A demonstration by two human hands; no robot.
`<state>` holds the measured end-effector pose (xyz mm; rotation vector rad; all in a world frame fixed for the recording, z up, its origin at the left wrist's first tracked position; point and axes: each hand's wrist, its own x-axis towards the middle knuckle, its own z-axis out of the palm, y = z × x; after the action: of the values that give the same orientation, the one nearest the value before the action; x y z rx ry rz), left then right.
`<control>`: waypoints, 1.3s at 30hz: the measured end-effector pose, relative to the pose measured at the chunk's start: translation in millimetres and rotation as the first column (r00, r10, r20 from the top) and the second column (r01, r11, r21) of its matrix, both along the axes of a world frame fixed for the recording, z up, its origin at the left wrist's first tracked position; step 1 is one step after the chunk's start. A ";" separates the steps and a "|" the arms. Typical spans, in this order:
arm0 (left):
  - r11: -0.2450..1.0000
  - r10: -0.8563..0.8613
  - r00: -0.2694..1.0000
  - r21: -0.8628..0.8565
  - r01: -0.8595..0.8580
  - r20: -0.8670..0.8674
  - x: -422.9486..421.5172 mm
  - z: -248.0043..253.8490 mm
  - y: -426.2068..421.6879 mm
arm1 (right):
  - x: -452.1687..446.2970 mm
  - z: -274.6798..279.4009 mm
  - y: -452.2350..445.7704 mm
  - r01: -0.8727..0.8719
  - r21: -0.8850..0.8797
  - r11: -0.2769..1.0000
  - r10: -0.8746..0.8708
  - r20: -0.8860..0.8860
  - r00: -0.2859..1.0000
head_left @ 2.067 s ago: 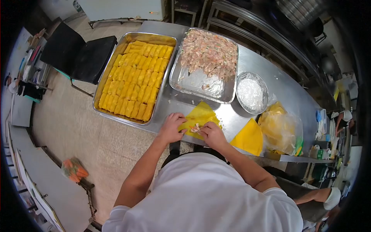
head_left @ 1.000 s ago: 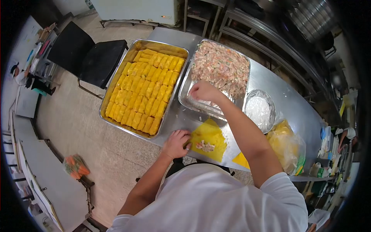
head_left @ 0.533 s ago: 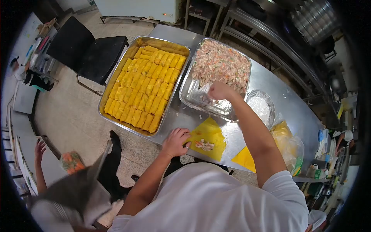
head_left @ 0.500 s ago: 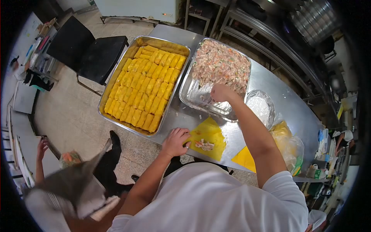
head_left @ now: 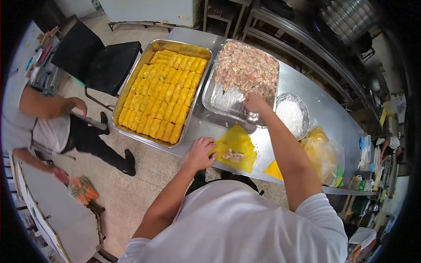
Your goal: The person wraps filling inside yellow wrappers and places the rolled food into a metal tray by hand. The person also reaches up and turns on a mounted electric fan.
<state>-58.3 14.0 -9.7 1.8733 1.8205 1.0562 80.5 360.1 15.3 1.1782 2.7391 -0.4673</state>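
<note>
My left hand (head_left: 201, 153) rests at the left edge of a yellow wrapper sheet (head_left: 245, 142) on the steel table, fingers loosely bent and touching it. A small heap of minced filling (head_left: 233, 155) lies on that sheet, right beside my left fingertips. My right hand (head_left: 255, 104) reaches into the steel tray (head_left: 211, 101) at the near edge of the meat and vegetable filling (head_left: 247, 65). Its fingers are curled closed and point down; whatever they pinch is hidden. To the left, a large tray (head_left: 118, 105) holds rows of yellow rolls (head_left: 162, 96).
A bowl of white stuff (head_left: 290, 116) stands right of my right forearm. Farther right lie more yellow sheets (head_left: 274, 170) and a plastic bag (head_left: 329, 160). At left a co-worker (head_left: 48, 114) stands by a bag of carrots (head_left: 83, 189). A black chair (head_left: 109, 65) is behind the rolls.
The co-worker at left has straightened and shifted toward the back, one hand now at the carrot bag. My view has shifted slightly; my hands keep nearly the same places.
</note>
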 end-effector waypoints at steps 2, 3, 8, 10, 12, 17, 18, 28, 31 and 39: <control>1.000 -0.001 1.000 -0.010 0.001 -0.005 -1.1 0.9 -0.4 | 1.2 -2.9 -11.3 -0.126 -0.097 0.987 0.134 0.086 0.987; 1.000 0.001 1.000 -0.021 -0.001 -0.007 -0.9 0.5 0.6 | -5.4 -0.9 -18.9 -0.144 -0.165 0.976 0.165 0.125 0.978; 1.000 -0.009 1.000 -0.014 0.009 0.000 -1.5 -2.1 -1.0 | -3.1 34.1 -26.0 0.013 -0.572 0.820 -0.003 0.019 1.000; 0.999 -0.009 1.000 -0.039 0.009 0.000 -0.8 -2.5 -2.3 | 1.3 63.0 -36.6 -0.033 -0.750 0.660 -0.086 -0.120 0.989; 0.999 -0.028 0.999 -0.034 0.028 0.020 -2.0 -8.1 -0.9 | 5.7 92.3 -65.6 -0.052 -0.860 0.508 -0.183 -0.166 0.969; 0.999 -0.033 0.999 -0.009 0.033 0.018 -2.9 -7.5 -1.9 | 39.2 42.3 -174.7 -0.182 -0.430 0.884 0.095 -0.215 0.972; 0.999 -0.032 0.999 -0.012 0.033 0.006 -3.1 -7.3 -1.8 | 44.3 19.7 -192.0 -0.109 -0.377 0.920 0.080 -0.093 0.992; 0.999 -0.021 1.000 0.029 0.021 0.002 -0.3 -6.7 -1.5 | 75.0 0.6 -261.8 -0.102 0.129 0.986 0.144 -0.376 0.915; 1.000 -0.021 1.000 0.010 0.021 -0.013 0.0 -5.8 -1.4 | 80.5 -4.9 -265.3 -0.095 0.111 0.989 0.132 -0.400 0.907; 0.999 0.005 1.000 -0.037 -0.005 -0.013 5.5 -5.6 -1.2 | 101.6 28.9 -272.0 -0.084 0.181 0.980 0.155 -0.424 0.892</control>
<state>-52.8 12.8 -15.3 1.8591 1.8402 1.0070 182.1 88.1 44.2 1.0286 3.2665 -0.5678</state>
